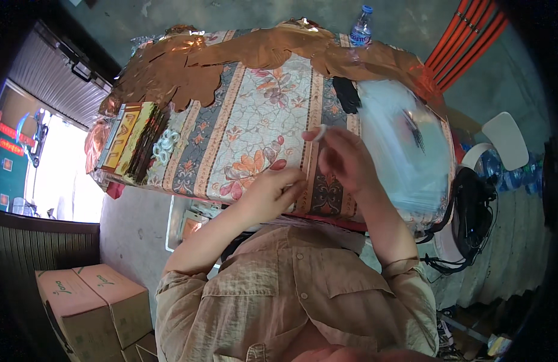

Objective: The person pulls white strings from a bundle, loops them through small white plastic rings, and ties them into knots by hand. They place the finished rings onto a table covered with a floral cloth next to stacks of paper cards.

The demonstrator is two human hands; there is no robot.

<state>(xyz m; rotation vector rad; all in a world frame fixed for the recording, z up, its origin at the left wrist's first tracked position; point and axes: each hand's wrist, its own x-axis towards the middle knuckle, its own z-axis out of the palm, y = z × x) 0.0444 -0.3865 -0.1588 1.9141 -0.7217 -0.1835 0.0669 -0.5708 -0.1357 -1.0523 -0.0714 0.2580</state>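
My right hand (pixel 350 158) is raised over the near part of a table with a flowered cloth (pixel 264 108). A small white ring (pixel 320 133) sits at its fingertips, pinched there. Lower and to the left, my left hand (pixel 276 194) has its fingers curled together near the table's front edge. Whatever those fingers hold, if anything, is hidden. A heap of similar white rings (pixel 165 146) lies at the left, beside a stack of yellow and brown printed packets (pixel 127 142). To the right of my right hand lies a pile of clear plastic sheets or bags (pixel 399 163).
Shiny copper-coloured foil (pixel 267 48) runs along the table's far edge. A water bottle (pixel 361 29) stands there, and a black cloth-like item (pixel 346 95) lies nearer. Cardboard boxes (pixel 92 301) stand lower left; orange poles (pixel 466 39), a black bag (pixel 472 205) are right.
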